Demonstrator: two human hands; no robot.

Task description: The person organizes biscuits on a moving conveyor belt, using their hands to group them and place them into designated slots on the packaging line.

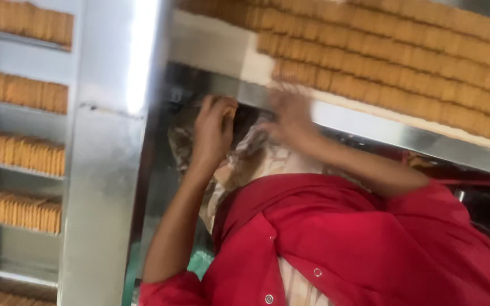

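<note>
— Head view: whose two hands are up at twelve o'clock?
— A co-worker's, the person in the loose red cloth garment [370,238]. One hand [215,127] is curled into a fist near the shiny steel tray edge [370,127]; the other hand [290,113] is blurred, so its grip can't be told.
— And the stacked golden-brown rectangular biscuits [404,62]?
— In rows on that tray, at one o'clock; more fill the grey metal rack shelves [21,164] at nine o'clock.
— The wearer's own hands?
— Out of frame.
</note>
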